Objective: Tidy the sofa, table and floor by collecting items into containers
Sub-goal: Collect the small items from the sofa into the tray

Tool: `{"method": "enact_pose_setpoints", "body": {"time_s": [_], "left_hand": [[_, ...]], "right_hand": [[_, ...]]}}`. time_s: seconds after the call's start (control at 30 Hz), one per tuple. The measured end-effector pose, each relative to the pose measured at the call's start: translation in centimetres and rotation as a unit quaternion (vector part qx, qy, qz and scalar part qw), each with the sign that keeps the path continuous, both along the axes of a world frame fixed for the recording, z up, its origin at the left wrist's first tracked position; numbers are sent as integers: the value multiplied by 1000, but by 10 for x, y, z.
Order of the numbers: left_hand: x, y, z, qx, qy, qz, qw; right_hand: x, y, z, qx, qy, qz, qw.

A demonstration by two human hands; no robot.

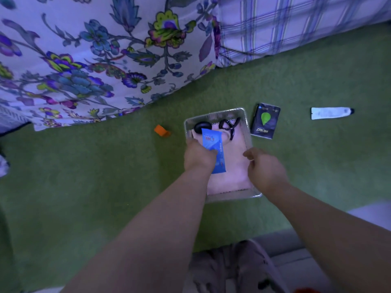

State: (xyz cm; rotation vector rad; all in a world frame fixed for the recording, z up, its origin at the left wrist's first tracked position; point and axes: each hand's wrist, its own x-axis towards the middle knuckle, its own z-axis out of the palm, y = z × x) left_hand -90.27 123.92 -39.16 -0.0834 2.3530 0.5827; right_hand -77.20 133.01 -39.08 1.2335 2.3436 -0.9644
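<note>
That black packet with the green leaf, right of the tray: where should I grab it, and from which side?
The black packet lies flat on the green carpet, just clear of the foil tray. Probably pinch a long edge from above, thumb and fingers across its narrow width. The free right hand is nearest; come from its open right side, away from the tray.

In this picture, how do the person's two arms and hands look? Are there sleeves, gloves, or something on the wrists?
Both arms are bare from the bottom edge of the picture to the hands: no sleeves are in view. The left hand and the right hand have no gloves. No watch, bracelet or ring shows on the wrists or fingers, though the picture is slightly blurred.
</note>
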Motion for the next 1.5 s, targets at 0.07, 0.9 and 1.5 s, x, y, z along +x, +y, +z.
{"method": "enact_pose_setpoints", "body": {"time_s": [0.07,0.9,1.5], "left_hand": [[-3,-1,2,-58,89,-31,994],[-135,-52,-53,-89,13,-83,993],[-131,-65,-12,-23,49,-141,988]], "right_hand": [[2,0,-1,-3,5,6,1000],[-74,-57,-37,-9,-10,-4,1000],[-67,-72,-14,0,-25,-69,997]]}}
